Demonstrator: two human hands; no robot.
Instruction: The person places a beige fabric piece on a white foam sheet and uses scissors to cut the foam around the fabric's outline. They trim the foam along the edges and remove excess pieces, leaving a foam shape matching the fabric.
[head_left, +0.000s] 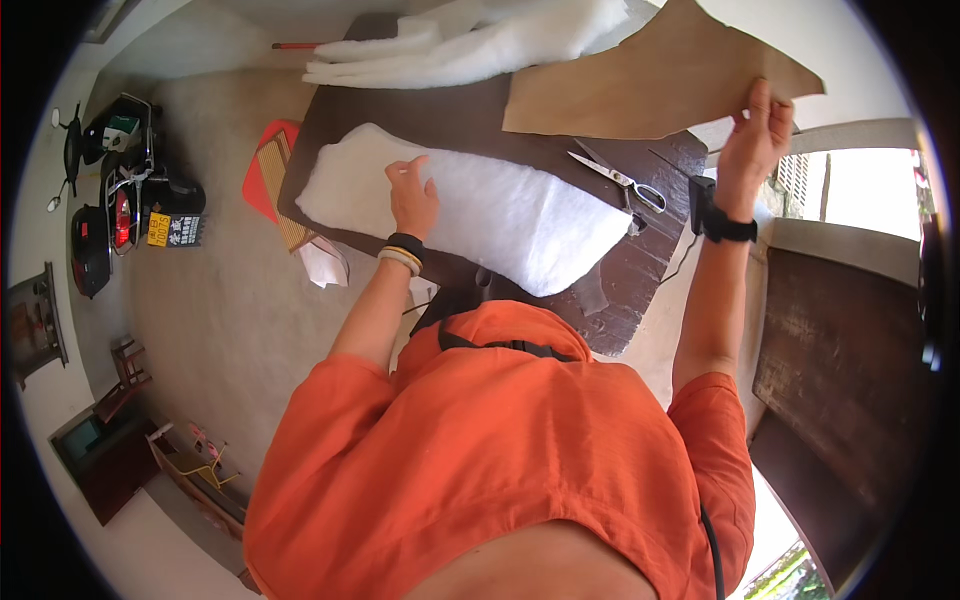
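My right hand (pixel 757 135) is raised at the far right, its fingers closed on the edge of a large brown paper pattern piece (pixel 650 85), which is held up over the table's back. A cut piece of white batting (pixel 490 205) lies flat on the dark table below. Over the left part of that batting is my left hand (pixel 409 195), fingers loosely bent and apart, holding nothing; whether it touches the batting I cannot tell. Between the batting and my right arm rests a pair of metal scissors (pixel 622 180), blades pointing away to the left.
A pile of white batting (pixel 460 50) covers the back of the dark table (pixel 340 115). A red stool (pixel 262 165) stands against its left side. A dark scrap (pixel 592 290) lies near the front edge, and a black cable (pixel 683 262) hangs at the right. A motorcycle (pixel 130 190) is parked far left.
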